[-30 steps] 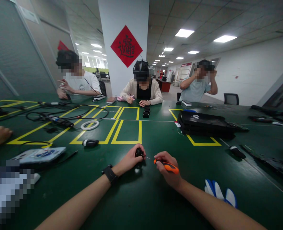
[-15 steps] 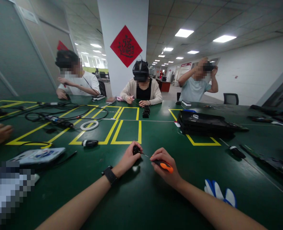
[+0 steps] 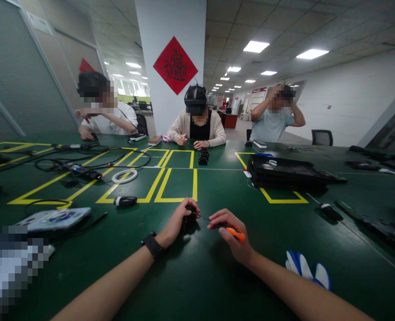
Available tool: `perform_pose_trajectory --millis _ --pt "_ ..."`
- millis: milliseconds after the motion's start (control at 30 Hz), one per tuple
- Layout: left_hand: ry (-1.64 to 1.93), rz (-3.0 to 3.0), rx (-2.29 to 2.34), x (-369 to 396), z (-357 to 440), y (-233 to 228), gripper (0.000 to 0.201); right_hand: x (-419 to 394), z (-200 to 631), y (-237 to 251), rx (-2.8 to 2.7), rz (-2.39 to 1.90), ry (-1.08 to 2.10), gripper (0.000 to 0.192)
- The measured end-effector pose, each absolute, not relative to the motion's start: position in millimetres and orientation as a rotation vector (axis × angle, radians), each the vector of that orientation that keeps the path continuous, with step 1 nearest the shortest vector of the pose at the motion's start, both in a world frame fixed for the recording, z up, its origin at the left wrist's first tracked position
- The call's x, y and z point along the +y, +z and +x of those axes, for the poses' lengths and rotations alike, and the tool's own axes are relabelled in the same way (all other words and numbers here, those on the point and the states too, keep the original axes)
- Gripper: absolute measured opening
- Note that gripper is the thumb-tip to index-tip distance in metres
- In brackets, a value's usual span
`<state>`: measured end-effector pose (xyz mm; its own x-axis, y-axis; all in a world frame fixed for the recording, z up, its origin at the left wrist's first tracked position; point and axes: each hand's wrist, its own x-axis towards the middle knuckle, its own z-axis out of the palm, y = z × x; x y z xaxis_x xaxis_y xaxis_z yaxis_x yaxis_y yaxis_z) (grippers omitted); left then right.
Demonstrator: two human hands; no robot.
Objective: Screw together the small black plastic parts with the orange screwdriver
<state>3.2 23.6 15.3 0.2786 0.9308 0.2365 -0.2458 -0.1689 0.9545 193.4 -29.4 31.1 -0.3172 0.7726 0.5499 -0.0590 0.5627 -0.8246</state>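
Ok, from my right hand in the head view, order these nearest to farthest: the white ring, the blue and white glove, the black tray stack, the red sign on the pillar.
From the right hand:
1. Glove, just to its right, on the near table.
2. Tray stack, farther back on the right; the white ring, back on the left, looks about as far, too close to call.
3. Red sign, on the pillar beyond the table.

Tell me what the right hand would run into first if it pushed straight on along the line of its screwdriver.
Most likely the small black part gripped in the left hand. The right hand aims the orange-handled screwdriver leftward, tip at or just short of that part; depth is unclear.
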Motion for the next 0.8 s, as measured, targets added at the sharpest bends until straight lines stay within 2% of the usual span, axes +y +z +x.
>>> perform_pose_trajectory --millis 300,433,600,800 --pt "1.224 1.320 0.720 22 5 17 0.026 -29 195 31 -1.747 -0.615 0.918 0.016" --pt "1.198 1.452 0.850 23 4 19 0.018 -27 193 29 -1.704 -0.650 0.948 0.014" --pt "1.273 1.570 1.070 28 1 14 0.017 -23 191 30 -1.608 -0.885 0.785 0.010" --pt "1.352 1.589 1.206 33 -2 9 0.019 -15 194 30 -1.583 -1.133 0.792 0.021"
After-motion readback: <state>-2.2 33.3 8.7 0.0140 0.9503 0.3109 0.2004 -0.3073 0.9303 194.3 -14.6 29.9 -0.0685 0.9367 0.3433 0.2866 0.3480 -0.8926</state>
